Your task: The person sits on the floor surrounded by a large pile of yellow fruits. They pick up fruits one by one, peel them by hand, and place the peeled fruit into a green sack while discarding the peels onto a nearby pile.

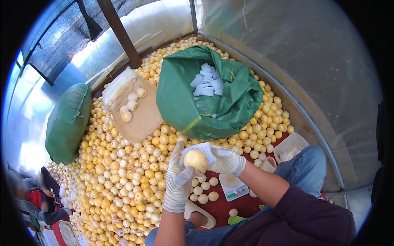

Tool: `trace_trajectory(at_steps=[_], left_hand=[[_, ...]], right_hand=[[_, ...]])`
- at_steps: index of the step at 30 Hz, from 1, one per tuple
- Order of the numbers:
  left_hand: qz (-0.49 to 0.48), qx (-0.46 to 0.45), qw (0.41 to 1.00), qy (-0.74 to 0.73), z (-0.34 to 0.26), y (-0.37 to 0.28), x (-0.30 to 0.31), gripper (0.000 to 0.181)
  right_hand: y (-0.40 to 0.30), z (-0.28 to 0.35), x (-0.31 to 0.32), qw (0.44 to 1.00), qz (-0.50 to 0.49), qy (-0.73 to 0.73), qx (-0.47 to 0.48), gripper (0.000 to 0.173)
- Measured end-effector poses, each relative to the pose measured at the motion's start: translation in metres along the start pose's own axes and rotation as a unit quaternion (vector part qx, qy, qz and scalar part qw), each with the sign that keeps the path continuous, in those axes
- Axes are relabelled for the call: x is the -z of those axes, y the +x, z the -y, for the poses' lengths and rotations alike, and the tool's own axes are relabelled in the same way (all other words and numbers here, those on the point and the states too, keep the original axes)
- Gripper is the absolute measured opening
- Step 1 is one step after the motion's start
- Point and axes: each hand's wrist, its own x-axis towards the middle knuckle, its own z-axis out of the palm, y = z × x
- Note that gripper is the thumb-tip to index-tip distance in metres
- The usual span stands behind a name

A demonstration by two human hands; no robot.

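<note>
My left hand [180, 181], in a striped knit glove, holds a round pale yellow fruit [195, 161] between thumb and fingers. A white foam net sleeve [205, 150] lies behind and beside the fruit, partly around it. My right hand [226, 159], gloved alike, grips the sleeve's right edge. Beyond the hands stands an open green woven sack [181, 101] with white foam nets [207, 81] inside. Below my right hand, a small white scale [234, 187] rests on a red cloth, with several loose fruits [203, 198] to its left.
A large heap of yellow fruits [123, 184] spreads ahead and to the left. On it lies a pale plastic container [138, 126] bearing several netted fruits [132, 105]. A full green sack [69, 123] stands left. A clear box [292, 143] is near my knee. Another person [40, 196] sits far left.
</note>
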Motion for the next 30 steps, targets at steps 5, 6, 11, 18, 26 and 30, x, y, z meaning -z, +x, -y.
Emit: trace_trajectory(at_steps=[5,6,11,18,26,30], left_hand=[[0.0,0.05,0.998,0.034,-0.004,-0.001,0.01,0.098],[-0.009,0.069,0.995,0.075,-0.003,0.004,0.013,0.096],[-0.046,0.083,0.971,0.222,-0.012,0.005,0.011,0.092],[-0.174,0.035,0.803,0.57,-0.002,0.009,0.03,0.069],[-0.192,0.079,0.675,0.708,-0.006,-0.001,0.028,0.056],[-0.151,0.064,0.605,0.779,0.01,0.008,0.04,0.056]], right_hand=[[-0.004,0.004,-0.011,0.995,-0.047,-0.023,0.083,0.077],[-0.013,0.009,-0.011,0.983,-0.113,-0.107,0.095,0.074],[-0.023,0.021,-0.045,0.857,-0.246,-0.434,0.126,0.062],[-0.01,-0.012,-0.065,0.783,-0.082,-0.598,0.147,0.042],[0.022,-0.043,-0.016,0.948,-0.158,-0.275,0.026,0.088],[0.054,-0.064,0.005,0.972,-0.143,-0.182,-0.023,0.066]])
